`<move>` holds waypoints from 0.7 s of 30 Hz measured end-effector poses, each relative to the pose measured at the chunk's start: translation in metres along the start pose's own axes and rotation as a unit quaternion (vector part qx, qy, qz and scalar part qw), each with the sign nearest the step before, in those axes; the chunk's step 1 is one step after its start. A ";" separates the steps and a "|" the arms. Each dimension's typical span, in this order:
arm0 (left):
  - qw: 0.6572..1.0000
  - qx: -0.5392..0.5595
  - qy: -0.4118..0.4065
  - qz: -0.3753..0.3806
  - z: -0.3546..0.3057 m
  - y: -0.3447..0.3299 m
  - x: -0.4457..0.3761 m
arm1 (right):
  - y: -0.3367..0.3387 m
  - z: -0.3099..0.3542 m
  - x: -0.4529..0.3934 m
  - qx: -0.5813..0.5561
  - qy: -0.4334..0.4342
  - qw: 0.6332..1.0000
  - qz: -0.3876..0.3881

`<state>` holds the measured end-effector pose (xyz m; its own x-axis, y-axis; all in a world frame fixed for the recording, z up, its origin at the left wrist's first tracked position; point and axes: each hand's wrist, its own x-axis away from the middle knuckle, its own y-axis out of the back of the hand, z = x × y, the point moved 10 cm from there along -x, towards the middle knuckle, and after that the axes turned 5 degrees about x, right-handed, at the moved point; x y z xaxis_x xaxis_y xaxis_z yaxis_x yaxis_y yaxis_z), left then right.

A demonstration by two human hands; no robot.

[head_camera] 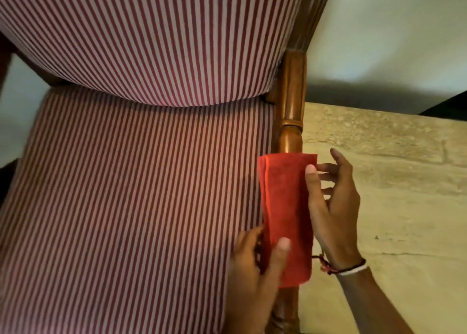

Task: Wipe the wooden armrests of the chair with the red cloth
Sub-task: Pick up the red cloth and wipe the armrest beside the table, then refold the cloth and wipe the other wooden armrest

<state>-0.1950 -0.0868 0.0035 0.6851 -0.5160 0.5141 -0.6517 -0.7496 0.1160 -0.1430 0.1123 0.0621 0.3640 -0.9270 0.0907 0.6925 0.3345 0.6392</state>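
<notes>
- In the head view, we look down on a chair whose seat cushion (131, 194) and back cushion (151, 37) are covered in red-and-white striped fabric.
- Along the right side of the seat runs the wooden armrest (292, 101), a turned, polished piece with rings carved into it; we see its bare wood above the cloth and a short stretch below it.
- The red cloth (286, 214) lies folded lengthwise over the armrest, draped along it and covering its middle portion, with its left edge hanging just beside the striped seat.
- Our right hand (333, 207) holds the cloth's right edge: the thumb presses flat on top of the fabric, while the fingers are spread loosely on the outer side, mostly apart from it.
- Our left hand (255, 265) grips the cloth near its lower end, thumb on top and fingers tucked under the left edge against the seat side.
- A thread bracelet (346, 268) in dark, red and white sits on the right wrist.
- To the right of the chair we see a pale stone floor (404, 182), and beyond it a light wall (404, 42) with a shadow at its base.
</notes>
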 end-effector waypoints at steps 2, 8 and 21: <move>0.998 -0.033 -0.001 -0.052 -0.001 0.000 0.000 | -0.017 0.009 -0.002 0.027 0.027 0.999 -0.003; 0.999 0.014 0.012 -0.046 -0.005 0.020 -0.013 | -0.032 0.052 0.005 0.075 0.142 0.984 -0.084; 0.952 -0.019 -0.145 -0.268 -0.072 0.324 -0.010 | -0.194 0.242 0.079 -0.195 0.166 0.966 0.029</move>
<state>-0.4365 -0.2946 0.0972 0.9800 -0.1608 0.1169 -0.1910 -0.9247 0.3292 -0.3992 -0.0672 0.1296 0.5438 -0.8211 -0.1737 0.8237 0.4825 0.2979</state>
